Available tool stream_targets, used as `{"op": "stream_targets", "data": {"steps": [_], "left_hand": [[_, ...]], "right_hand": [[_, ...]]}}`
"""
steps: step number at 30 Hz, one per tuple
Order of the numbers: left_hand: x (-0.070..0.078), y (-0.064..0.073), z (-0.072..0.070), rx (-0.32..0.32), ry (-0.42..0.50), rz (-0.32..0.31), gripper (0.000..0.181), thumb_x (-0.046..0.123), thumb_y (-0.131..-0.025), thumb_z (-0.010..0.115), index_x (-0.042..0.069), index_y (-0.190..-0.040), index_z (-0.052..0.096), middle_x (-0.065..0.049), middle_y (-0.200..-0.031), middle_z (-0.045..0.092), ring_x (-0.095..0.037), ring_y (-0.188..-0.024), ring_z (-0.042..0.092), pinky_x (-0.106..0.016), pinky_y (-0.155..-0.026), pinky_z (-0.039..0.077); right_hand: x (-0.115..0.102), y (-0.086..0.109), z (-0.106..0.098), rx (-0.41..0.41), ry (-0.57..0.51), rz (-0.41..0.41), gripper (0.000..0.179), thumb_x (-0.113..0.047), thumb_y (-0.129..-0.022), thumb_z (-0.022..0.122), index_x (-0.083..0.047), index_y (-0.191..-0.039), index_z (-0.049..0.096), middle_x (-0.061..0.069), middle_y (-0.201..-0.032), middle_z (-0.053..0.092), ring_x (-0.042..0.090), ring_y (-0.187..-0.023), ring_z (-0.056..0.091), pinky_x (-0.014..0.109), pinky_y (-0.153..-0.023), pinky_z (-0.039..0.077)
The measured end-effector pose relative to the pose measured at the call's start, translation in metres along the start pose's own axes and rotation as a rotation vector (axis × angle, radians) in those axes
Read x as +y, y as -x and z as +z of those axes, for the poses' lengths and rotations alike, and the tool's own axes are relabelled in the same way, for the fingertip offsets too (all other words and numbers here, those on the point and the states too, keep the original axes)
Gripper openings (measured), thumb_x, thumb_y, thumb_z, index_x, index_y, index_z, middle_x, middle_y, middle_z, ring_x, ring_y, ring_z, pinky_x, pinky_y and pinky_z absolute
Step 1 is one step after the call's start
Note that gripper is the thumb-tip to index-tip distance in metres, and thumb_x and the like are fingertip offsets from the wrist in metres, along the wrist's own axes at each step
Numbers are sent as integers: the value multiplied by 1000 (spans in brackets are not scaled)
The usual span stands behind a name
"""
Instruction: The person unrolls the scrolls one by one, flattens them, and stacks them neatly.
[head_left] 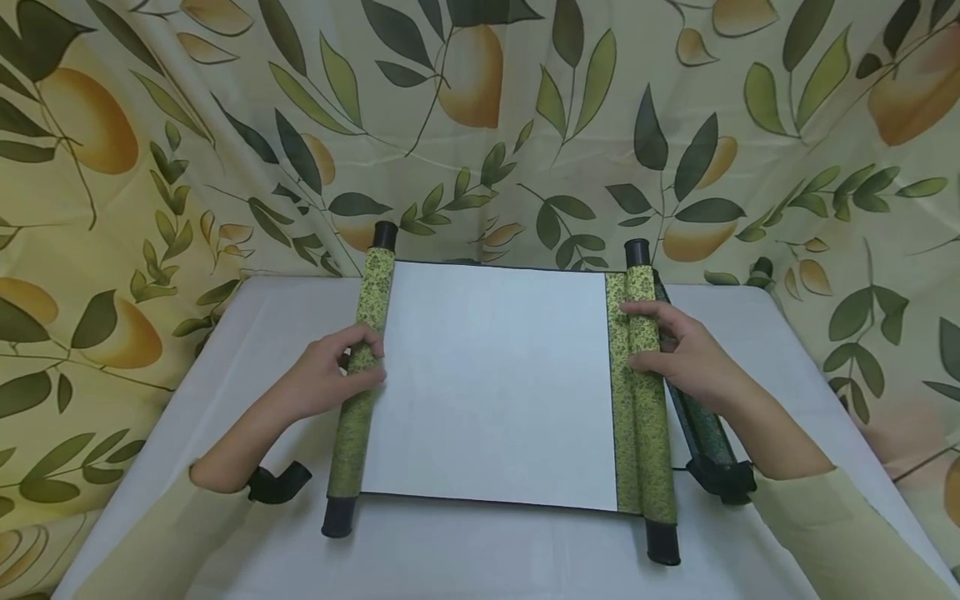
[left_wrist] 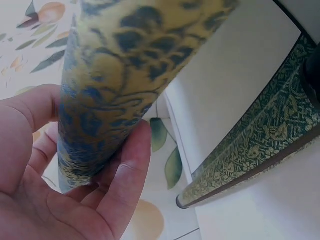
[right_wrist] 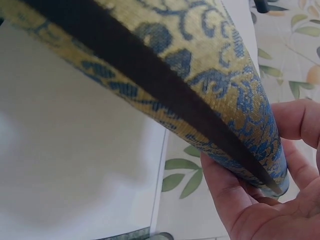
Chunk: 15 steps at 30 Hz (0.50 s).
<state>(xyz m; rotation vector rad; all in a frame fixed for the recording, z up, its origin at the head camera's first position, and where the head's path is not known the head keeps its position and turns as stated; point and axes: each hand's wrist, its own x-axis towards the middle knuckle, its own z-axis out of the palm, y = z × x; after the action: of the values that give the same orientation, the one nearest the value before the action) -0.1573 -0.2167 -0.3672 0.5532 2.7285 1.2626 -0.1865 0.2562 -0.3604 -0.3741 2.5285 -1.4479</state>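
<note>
A hanging scroll is spread between both hands in the head view, its blank white sheet edged with yellow brocade and rolled at each side around rods with black end caps. My left hand grips the left roll, thumb in front and fingers wrapped over it. At the other side, my right hand holds the right roll between thumb and fingers. Blue floral patterning shows up close on the left roll and on the right roll, where a dark band runs lengthwise.
A dark green brocade roll lies on the white table beyond the right roll, partly behind the right hand. It also shows as a green roll beside white paper in the left wrist view. Leaf-patterned cloth hangs behind the table.
</note>
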Motion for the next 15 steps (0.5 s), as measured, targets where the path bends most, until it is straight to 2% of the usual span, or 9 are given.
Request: {"op": "stream_targets", "data": {"steps": [9, 12, 15], "left_hand": [[-3, 0, -4, 11, -23, -10, 16, 4, -91, 61, 13, -104, 62, -6, -114, 63, -24, -98, 53, -38, -79, 47], [-1, 1, -5, 12, -28, -9, 13, 5, -92, 62, 13, -103, 61, -6, -111, 63, -24, -96, 52, -38, -78, 46], [0, 1, -6, 10, -29, -24, 14, 10, -92, 69, 13, -100, 59, -7, -107, 62, -24, -93, 52, -37, -75, 47]], "right_hand": [[0, 2, -2, -2, -2, 30, 71, 0, -92, 66, -12, -154, 34, 22, -156, 29, 43, -124, 52, 30, -77, 55], [2, 2, -3, -1, -2, 24, 70, 0, -91, 66, -12, -153, 35, 20, -156, 29, 39, -121, 54, 30, -77, 55], [3, 2, -3, -3, -6, 12, 69, 1, -91, 66, -11, -152, 36, 19, -154, 32, 31, -115, 57, 31, -75, 56]]}}
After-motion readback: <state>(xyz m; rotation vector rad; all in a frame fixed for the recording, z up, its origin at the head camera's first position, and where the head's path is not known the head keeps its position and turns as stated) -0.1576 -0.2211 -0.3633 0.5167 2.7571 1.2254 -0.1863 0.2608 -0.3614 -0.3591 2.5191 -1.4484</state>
